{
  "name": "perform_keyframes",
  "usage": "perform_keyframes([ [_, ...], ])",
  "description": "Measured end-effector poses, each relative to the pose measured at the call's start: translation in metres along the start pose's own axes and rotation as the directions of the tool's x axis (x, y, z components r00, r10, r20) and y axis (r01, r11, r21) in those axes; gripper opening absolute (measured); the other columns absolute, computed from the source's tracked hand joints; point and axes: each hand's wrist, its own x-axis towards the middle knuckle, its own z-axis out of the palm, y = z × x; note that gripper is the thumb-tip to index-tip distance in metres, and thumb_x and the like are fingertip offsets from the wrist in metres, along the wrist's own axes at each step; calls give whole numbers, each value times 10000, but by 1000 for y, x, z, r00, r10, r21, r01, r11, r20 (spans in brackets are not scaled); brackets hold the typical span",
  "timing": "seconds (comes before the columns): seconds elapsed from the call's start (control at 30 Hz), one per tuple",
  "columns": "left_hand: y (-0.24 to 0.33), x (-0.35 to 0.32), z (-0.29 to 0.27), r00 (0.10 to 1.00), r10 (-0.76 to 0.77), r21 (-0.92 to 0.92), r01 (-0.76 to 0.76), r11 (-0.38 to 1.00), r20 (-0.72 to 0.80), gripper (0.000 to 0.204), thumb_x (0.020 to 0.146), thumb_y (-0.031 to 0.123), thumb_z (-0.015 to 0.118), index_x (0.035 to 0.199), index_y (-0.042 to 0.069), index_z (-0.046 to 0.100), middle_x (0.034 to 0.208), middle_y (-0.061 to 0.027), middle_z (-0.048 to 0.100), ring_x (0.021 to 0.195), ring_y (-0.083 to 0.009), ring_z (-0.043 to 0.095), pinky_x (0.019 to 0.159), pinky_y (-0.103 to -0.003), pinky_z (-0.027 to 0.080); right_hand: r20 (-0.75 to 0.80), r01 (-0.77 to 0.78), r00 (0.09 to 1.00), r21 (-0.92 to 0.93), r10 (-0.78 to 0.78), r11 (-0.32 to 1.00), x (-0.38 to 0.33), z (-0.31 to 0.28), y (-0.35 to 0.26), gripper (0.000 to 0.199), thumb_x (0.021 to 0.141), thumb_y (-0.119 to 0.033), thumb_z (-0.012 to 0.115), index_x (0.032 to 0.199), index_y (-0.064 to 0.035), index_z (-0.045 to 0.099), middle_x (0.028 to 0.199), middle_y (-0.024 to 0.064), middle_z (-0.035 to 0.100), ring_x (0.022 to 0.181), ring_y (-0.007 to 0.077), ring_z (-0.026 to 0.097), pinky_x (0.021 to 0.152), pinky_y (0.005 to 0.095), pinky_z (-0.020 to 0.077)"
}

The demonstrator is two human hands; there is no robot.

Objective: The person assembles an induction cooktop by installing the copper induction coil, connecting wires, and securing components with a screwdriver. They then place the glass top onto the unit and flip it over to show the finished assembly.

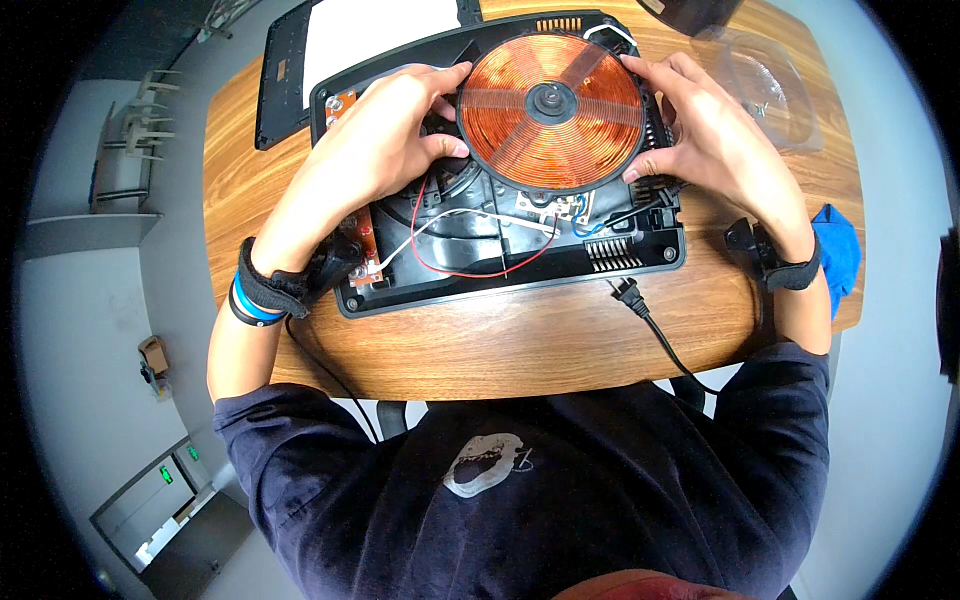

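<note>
An opened induction cooker base (640,262), black plastic, lies on the wooden table (500,345). A round copper coil disc (550,110) sits tilted over its middle. My left hand (385,140) grips the coil's left edge, thumb under the rim. My right hand (700,130) holds the coil's right edge with fingers along the rim. Red, white and blue wires (480,250) run from the coil area across the base's inside. A narrow brown circuit board (365,245) lies along the base's left side, partly under my left wrist.
The cooker's black-framed glass top panel (300,60) lies at the back left. A clear plastic container (770,85) stands at the back right, a blue cloth (840,250) at the right edge. The black power cord and plug (630,295) trail off the table's front.
</note>
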Motion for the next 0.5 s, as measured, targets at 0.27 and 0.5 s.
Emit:
perform_keyframes([
  [0.27,12,0,1,986,-153,-217,135,967,-66,702,880,-68,876,1516,37,599,1345,-144,747,1195,-220,767,1062,-369,637,53,-27,998,-48,29,999,-3,-2,-11,1142,651,-253,1048,1641,-79,505,1260,161,662,1169,369,688,1003,470,583],
  [0.5,13,2,-3,990,-138,-180,134,975,-10,572,895,-92,852,1410,6,623,1321,-147,754,1245,-233,760,1094,-368,634,95,-61,993,-28,63,998,-5,-3,-18,1138,662,-265,1046,1634,-62,490,1311,198,685,1231,407,694,1026,485,581],
])
